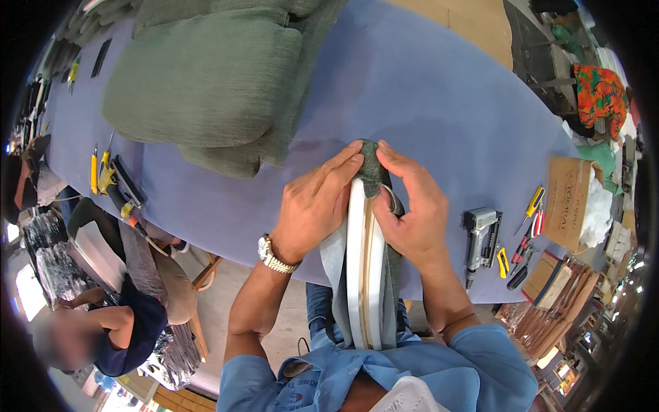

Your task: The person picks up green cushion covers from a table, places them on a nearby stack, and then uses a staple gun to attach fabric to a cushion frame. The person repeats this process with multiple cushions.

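A padded panel [355,268] stands on edge between my hands, running from my body out over the table's near edge. White foam flanks a tan, wood-like strip along its upper edge. Green fabric cover [371,165] wraps its far end, and loose cloth hangs down both sides. My left hand [312,199] presses along the left side, fingertips on the cover's tip. On the other side, my right hand [415,206] pinches the fabric between thumb and fingers near the same end.
Stacked green cushions [199,82] lie at the far left of the blue table [425,96]. A staple gun [482,237], yellow cutter [503,262] and screwdriver [532,206] lie right, near a cardboard box [566,202]. Another air tool [125,189] lies left; a co-worker [130,323] sits beyond.
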`<state>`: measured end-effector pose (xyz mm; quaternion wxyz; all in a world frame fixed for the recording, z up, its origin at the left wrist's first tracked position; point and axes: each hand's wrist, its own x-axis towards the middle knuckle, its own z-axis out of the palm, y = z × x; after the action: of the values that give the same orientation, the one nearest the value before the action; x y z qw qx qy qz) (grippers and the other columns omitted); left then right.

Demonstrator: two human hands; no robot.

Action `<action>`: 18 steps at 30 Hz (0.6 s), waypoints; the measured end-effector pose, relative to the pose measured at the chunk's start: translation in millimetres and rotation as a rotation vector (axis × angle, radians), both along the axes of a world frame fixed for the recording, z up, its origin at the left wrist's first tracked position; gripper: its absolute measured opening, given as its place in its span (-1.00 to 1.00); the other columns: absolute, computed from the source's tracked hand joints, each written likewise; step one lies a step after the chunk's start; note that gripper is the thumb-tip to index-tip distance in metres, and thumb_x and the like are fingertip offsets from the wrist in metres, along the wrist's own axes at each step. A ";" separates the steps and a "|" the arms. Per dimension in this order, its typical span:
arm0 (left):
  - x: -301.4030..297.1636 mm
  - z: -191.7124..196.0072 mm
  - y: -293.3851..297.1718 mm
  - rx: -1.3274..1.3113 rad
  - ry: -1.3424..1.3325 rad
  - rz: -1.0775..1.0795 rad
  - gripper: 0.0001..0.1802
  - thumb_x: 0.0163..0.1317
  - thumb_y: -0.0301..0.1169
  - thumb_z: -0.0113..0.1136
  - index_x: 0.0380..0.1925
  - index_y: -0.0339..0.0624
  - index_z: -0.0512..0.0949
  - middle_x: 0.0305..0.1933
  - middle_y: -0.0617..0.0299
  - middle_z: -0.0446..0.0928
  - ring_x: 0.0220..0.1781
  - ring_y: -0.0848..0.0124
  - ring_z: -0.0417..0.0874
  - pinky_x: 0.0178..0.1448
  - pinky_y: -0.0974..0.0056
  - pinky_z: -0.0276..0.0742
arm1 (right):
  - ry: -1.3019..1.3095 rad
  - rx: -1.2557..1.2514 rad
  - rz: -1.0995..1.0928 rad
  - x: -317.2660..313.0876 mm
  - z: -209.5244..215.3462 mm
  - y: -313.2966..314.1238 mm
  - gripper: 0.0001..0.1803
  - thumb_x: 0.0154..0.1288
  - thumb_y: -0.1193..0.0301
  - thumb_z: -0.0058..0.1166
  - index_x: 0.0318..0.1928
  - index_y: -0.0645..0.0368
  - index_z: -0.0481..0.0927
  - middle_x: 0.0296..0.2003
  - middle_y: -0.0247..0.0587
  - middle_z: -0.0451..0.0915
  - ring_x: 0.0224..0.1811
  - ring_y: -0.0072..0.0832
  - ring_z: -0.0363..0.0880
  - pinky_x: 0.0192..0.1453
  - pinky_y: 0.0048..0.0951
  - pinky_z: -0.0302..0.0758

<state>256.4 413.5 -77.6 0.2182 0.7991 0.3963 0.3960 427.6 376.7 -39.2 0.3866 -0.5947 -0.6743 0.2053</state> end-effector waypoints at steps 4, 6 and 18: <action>-0.7 -4.5 -0.2 0.045 -0.021 0.020 -0.71 0.17 -0.70 0.26 -0.10 -0.25 0.57 0.08 0.02 0.70 -0.09 0.21 0.81 -0.17 0.32 0.72 | 0.056 -0.002 -0.025 -2.5 -4.9 -4.1 -0.53 0.03 0.60 0.30 0.03 0.26 0.57 0.11 -0.01 0.67 0.03 -0.13 0.71 0.11 -0.29 0.63; -0.9 -5.5 -0.9 0.038 -0.054 0.024 -0.72 0.17 -0.70 0.27 -0.12 -0.25 0.57 0.04 0.02 0.72 -0.08 0.20 0.81 -0.14 0.31 0.72 | 0.080 0.003 -0.027 -2.4 -6.5 -5.6 -0.53 0.02 0.60 0.32 0.02 0.26 0.57 0.12 -0.01 0.66 0.02 -0.14 0.71 0.10 -0.29 0.63; 16.6 17.1 -5.8 -0.143 -0.043 0.058 -0.81 0.20 -0.69 0.27 -0.23 -0.26 0.51 0.13 -0.03 0.67 0.02 0.16 0.78 -0.07 0.31 0.73 | 0.041 0.094 -0.061 -0.9 4.4 -4.2 -0.82 0.08 0.64 0.34 -0.27 0.22 0.68 -0.03 -0.12 0.69 -0.03 -0.22 0.66 -0.01 -0.33 0.60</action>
<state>273.0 407.7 -60.6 0.2715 0.7611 0.4417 0.3898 426.7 372.5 -34.7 0.4339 -0.5920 -0.6565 0.1738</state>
